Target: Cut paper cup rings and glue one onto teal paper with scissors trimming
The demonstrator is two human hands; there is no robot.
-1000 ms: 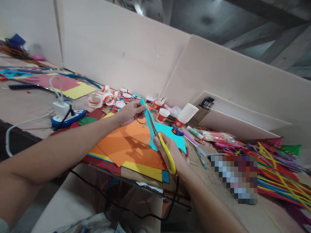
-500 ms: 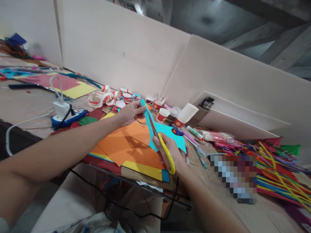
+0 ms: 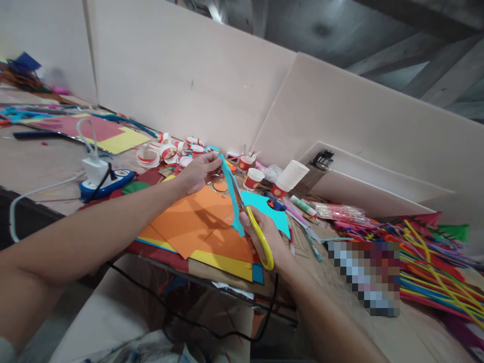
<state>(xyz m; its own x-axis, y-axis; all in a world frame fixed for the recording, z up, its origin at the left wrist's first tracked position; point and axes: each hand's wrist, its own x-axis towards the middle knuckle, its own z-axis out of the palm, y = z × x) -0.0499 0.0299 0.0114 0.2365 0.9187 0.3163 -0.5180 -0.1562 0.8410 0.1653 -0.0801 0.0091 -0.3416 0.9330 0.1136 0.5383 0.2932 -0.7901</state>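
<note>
My left hand [image 3: 202, 173] pinches the upper end of a narrow light-blue paper strip [image 3: 235, 212], which hangs down toward my right hand. Yellow-handled scissors [image 3: 259, 236] are in my right hand [image 3: 266, 234], their blades pointing up and left along the strip. Whether the blades are cutting into the paper I cannot tell. Under both hands lies a stack of coloured sheets, with orange paper [image 3: 185, 222] on top and yellow paper [image 3: 223, 264] showing at the front edge. A larger light-blue sheet [image 3: 270, 206] lies behind the scissors.
Paper cups [image 3: 254, 178] and a cup stack [image 3: 290, 177] stand behind the sheets. A blue power strip [image 3: 108, 184] with a white charger sits at left. Colourful pipe cleaners [image 3: 434, 282] spread at right. A black cable [image 3: 181, 322] hangs below the table edge.
The strip has turned in my left hand and now shows more edge-on. My left fingers have shifted slightly. The scissors stay in nearly the same place.
</note>
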